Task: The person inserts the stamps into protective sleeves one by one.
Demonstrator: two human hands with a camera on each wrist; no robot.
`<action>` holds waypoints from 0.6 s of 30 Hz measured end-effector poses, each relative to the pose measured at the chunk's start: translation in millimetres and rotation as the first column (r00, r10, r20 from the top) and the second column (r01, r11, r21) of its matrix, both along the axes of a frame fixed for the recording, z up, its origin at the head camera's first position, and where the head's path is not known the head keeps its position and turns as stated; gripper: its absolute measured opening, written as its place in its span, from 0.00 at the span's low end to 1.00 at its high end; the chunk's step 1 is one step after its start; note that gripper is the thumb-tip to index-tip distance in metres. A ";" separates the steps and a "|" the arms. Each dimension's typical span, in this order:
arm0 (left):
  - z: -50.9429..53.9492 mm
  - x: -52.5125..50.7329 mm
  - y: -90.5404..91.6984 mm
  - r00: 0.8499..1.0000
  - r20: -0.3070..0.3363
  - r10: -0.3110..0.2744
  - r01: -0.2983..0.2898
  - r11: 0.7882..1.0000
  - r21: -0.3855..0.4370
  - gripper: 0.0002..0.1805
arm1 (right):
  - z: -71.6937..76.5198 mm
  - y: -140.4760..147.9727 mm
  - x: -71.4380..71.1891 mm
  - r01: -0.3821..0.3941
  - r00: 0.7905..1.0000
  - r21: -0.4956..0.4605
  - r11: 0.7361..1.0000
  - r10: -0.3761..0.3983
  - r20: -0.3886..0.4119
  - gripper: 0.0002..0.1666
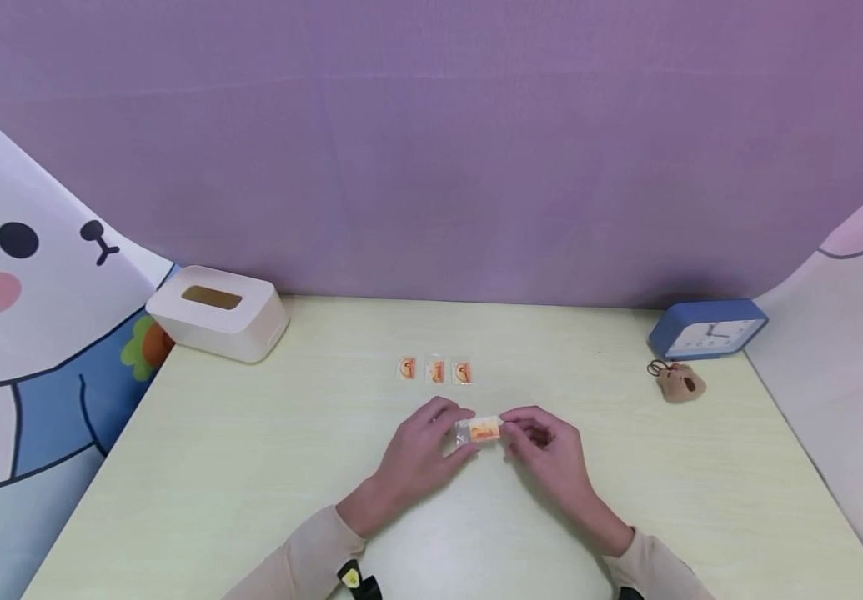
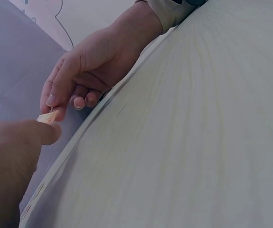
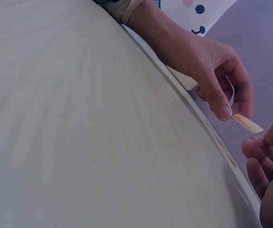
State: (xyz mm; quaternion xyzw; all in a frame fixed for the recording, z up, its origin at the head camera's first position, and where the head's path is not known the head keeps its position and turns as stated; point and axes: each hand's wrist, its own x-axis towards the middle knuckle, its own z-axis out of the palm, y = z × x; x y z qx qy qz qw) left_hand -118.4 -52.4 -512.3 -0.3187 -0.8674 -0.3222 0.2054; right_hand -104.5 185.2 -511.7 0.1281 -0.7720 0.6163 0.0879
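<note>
Above the pale table, both hands hold a small clear plastic packet (image 1: 484,429) with an orange-and-white printed piece in it. My left hand (image 1: 418,450) grips its left end between thumb and fingers. At the right end, my right hand (image 1: 557,458) pinches a corner with thumb and forefinger. The right wrist view shows the packet (image 3: 249,123) held tilted, with the left thumb on its edge. Just beyond the hands, three similar orange-printed packets lie in a row: a left one (image 1: 407,368), a middle one (image 1: 435,371) and a right one (image 1: 463,372).
A white tissue box (image 1: 251,321) stands at the table's back left corner. At the back right is a blue clock (image 1: 709,327), with a brown plush keyring (image 1: 680,383) in front of it. A purple cloth (image 1: 431,167) hangs behind the table (image 1: 251,450).
</note>
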 end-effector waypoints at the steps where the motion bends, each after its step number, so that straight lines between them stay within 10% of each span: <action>1: -0.4 -0.3 0.2 1.000 0.005 -0.001 0.001 1.000 0.007 0.26 | 0.3 0.4 0.3 0.010 1.000 0.007 1.000 -0.010 -0.001 0.05; 18: -2.0 -1.5 1.2 1.000 -0.010 0.007 -0.007 1.000 0.025 0.24 | -1.5 2.9 0.2 -0.046 0.998 0.041 0.998 0.047 -0.041 0.06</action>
